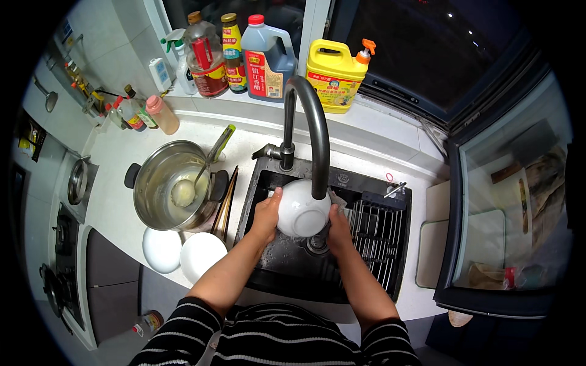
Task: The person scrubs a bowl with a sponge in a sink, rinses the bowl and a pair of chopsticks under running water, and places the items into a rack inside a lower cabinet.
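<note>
A white bowl (301,209) is held over the black sink (287,268), right under the spout of the dark curved faucet (308,122). My left hand (267,215) grips the bowl's left rim, thumb on top. On the bowl's right side, my right hand (339,227) clasps the edge. The bowl's rounded outer side faces up toward me. Whether water is running cannot be told.
A steel pot (166,183) with a ladle stands left of the sink, chopsticks (224,204) beside it. Two white bowls (183,251) sit on the counter's near edge. A black drying rack (375,235) fills the sink's right half. Bottles and a yellow jug (334,73) line the windowsill.
</note>
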`<state>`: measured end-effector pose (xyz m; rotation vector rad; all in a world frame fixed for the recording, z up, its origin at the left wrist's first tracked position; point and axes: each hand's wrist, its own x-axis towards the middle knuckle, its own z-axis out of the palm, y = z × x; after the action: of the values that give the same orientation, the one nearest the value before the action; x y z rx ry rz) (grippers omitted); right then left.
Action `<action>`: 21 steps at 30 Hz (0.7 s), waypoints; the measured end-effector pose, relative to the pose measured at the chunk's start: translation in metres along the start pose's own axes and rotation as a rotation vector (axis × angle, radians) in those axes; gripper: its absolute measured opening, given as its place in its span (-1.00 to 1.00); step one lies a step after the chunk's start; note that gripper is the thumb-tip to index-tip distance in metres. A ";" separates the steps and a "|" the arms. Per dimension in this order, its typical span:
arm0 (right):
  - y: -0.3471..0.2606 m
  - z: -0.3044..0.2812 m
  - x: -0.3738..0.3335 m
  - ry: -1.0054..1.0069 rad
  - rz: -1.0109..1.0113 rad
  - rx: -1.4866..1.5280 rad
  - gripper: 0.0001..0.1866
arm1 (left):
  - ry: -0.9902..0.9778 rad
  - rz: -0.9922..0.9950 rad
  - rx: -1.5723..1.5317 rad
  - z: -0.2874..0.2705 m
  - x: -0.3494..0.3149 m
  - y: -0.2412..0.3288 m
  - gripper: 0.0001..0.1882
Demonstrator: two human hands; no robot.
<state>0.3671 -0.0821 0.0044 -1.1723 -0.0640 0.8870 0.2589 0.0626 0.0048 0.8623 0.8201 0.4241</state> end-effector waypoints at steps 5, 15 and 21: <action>0.012 0.026 -0.007 0.002 -0.687 -1.117 -0.56 | 0.325 0.451 0.660 0.012 0.001 -0.017 -0.41; 0.027 0.002 0.024 -0.011 -0.135 -0.108 -0.50 | 0.185 0.130 0.456 0.009 -0.013 -0.018 -0.55; 0.045 0.018 -0.009 0.237 -0.561 -0.534 -0.46 | 0.200 -0.237 -0.315 0.026 -0.005 -0.005 -0.56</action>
<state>0.3270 -0.0693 -0.0213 -1.6373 -0.4357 0.2268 0.2764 0.0430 0.0130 0.4283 0.9960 0.4197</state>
